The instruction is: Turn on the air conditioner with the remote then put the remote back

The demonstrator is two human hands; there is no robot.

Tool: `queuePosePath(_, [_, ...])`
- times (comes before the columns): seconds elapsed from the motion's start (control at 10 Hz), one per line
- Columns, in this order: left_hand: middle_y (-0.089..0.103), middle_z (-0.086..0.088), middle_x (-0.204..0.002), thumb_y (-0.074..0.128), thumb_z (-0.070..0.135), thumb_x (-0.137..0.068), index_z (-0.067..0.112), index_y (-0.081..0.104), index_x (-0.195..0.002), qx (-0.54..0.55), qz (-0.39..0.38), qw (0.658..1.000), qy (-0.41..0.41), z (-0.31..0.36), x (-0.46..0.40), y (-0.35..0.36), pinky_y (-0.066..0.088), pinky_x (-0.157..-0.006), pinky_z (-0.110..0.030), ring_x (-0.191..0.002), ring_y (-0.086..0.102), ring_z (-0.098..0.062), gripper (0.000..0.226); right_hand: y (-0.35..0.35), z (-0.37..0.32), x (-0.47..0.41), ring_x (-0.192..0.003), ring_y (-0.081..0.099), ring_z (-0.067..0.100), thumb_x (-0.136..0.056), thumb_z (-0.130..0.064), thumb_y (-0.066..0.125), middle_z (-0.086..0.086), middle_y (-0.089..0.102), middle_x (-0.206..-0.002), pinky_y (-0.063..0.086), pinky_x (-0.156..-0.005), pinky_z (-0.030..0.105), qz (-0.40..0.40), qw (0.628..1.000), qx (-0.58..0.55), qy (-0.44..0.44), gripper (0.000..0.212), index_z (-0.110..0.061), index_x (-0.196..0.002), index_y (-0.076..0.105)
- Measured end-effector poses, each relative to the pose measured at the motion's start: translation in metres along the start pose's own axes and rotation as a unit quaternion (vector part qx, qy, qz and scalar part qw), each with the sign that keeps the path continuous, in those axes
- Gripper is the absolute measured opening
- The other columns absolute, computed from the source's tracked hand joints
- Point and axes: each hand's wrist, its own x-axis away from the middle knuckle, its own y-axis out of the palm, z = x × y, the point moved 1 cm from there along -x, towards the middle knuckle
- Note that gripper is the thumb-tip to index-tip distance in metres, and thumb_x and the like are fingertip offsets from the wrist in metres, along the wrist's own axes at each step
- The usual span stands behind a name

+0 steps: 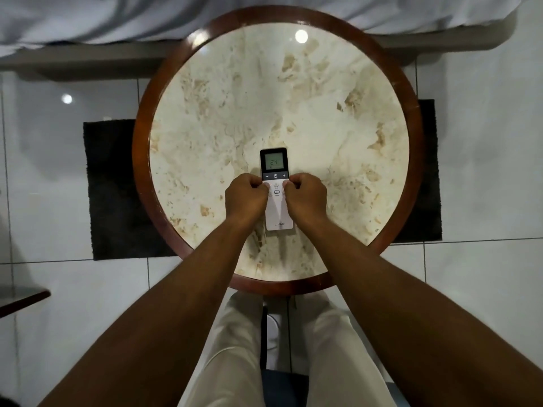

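At the far left, the corner of a dark shelf [22, 301] pokes in over the white tiled floor [58, 183]. Next comes a black mat [111, 189] lying on the tiles, its right part hidden under the round table [141, 160], which has a brown wooden rim and a cream marbled top.

Your left hand [246, 198] rests on the tabletop, fingers curled, gripping the left edge of the remote [277, 189], with the thumb tip on its white face just below the dark button strip. The remote lies flat near the middle of the table, a little toward you, with its long side pointing away from you. Its dark upper end holds a lit screen reading 24, and below that a strip with minus, power and plus signs. The white lower end carries a small logo and sits between your wrists.

Your right hand [305, 198] mirrors the left, fingers curled against the remote's right edge, thumb on the white face. Both hands grasp the remote, so it is pinched between them.

Below the table, your legs in light trousers [332, 348] show between your forearms.

Across the top of the view runs a rumpled pale bedsheet [117, 16]. At the right the mat shows again past the table rim.
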Motion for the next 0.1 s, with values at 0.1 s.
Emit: queuePosePath(0.1, [0.068,-0.007,-0.115,0.061,0.028,-0.089,0.014,0.064,-0.112,-0.068,-0.007,0.998,0.005,-0.0055,0.0112,-0.0100,0.053,-0.090,-0.041,-0.103,0.064,-0.024,0.028,-0.0055,0.0002,0.0091,-0.085,0.063,0.023,-0.094,-0.017,0.057,0.015,0.071,-0.105,0.046,-0.069,0.029,-0.019,0.999,0.026,-0.022,0.022,-0.001,-0.099,0.072])
